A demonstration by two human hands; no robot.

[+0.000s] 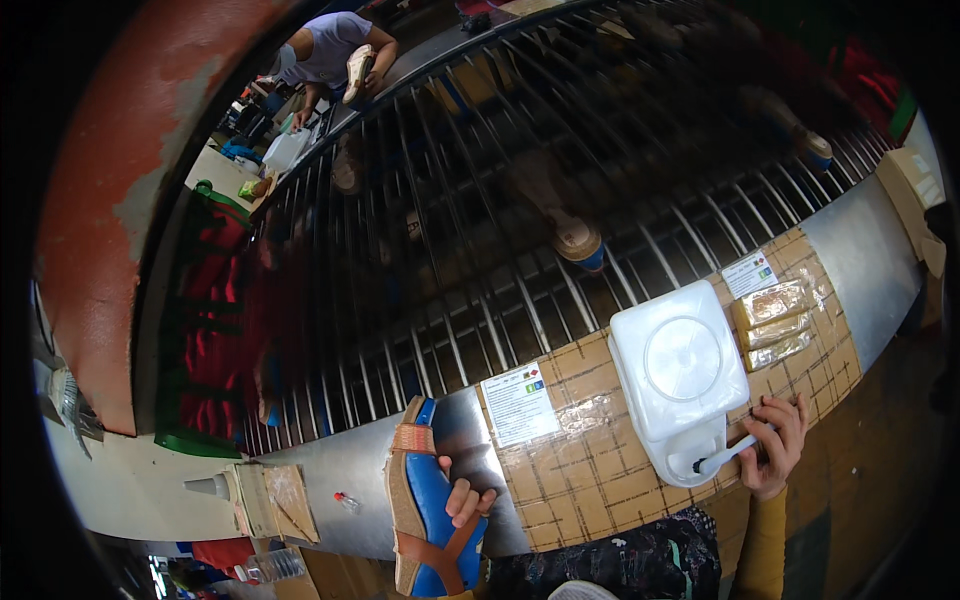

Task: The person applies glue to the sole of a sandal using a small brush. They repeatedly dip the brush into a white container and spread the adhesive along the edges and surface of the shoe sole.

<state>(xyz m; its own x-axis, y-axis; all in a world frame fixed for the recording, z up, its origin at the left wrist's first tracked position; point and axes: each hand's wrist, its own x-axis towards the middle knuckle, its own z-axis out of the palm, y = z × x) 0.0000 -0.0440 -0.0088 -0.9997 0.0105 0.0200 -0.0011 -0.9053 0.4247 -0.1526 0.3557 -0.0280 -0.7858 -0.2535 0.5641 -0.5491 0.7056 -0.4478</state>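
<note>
My left hand is closed round a wedge sandal with a blue footbed, brown straps and a cork-like side, held upright at the near edge of the bench. My right hand grips the white handle of a brush. The brush's dark lower end sits at the opening of a white plastic container; its tip is hidden inside. The container stands on a taped cardboard sheet on the metal bench.
Beyond the bench runs a roller conveyor with several shoes, one sandal near the middle. Tape-wrapped blocks and a printed sheet lie on the cardboard. A co-worker holds a shoe at the far left, past an orange post.
</note>
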